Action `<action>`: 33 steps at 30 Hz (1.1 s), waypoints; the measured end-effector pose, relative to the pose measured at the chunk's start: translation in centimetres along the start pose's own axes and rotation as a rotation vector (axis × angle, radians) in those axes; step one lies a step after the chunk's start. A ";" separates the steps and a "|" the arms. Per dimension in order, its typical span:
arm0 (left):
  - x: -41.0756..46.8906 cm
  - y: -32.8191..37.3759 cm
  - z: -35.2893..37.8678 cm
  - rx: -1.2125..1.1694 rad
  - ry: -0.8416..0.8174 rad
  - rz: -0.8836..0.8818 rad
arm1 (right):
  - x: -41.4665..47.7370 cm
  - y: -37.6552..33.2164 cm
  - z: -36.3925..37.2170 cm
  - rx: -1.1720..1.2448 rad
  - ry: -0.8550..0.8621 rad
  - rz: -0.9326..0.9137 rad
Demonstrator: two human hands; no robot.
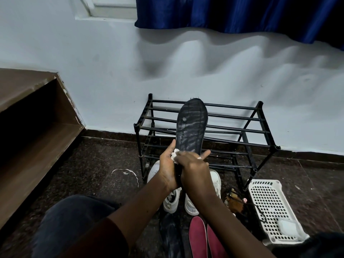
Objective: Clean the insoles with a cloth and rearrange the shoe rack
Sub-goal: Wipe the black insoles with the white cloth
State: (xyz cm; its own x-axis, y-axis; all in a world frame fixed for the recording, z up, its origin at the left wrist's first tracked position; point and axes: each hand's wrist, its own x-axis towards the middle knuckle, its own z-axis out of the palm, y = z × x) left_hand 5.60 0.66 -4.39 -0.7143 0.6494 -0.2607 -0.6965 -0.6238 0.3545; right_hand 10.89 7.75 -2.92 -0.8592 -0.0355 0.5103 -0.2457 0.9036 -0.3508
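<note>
Cloth (174, 155) on insole (191, 123) — 2 hands (167, 169) (194, 165)

- The left hand (167, 168) is gripping the black insole (191, 125) by its lower end.
- The right hand (193, 164) is holding a white cloth (174, 155) against it, beside that grip.
- Above the grip, the insole is standing before the shoe rack (242, 131).
- Below the grip, white shoes (173, 202) are lying.

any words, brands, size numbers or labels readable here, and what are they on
No readable text anywhere in this view.
Insole, held by the left hand and wiped with the cloth under the right hand: only pale streaks and a round spot, no print.
White shoes: no brand or mark can be made out.
Basket and rack: no label shows.
</note>
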 end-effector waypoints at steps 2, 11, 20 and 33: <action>0.1 0.3 0.0 -0.021 -0.002 0.047 | -0.9 -0.1 0.1 0.128 0.047 -0.062; 0.6 0.9 -0.9 -0.021 -0.009 0.102 | -3.9 1.0 -0.5 0.143 0.026 -0.172; 0.3 0.7 0.2 0.181 0.016 -0.003 | 0.8 0.9 -0.9 -0.092 0.031 -0.015; 0.6 1.5 -0.6 0.049 0.063 0.131 | -1.2 1.0 -0.8 -0.057 0.101 -0.024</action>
State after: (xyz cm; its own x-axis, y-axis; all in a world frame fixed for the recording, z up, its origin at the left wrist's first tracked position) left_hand 4.07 -0.13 -4.58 -0.8028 0.5344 -0.2646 -0.5940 -0.6784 0.4323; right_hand 12.04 9.09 -3.25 -0.8031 -0.0172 0.5955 -0.2373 0.9261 -0.2933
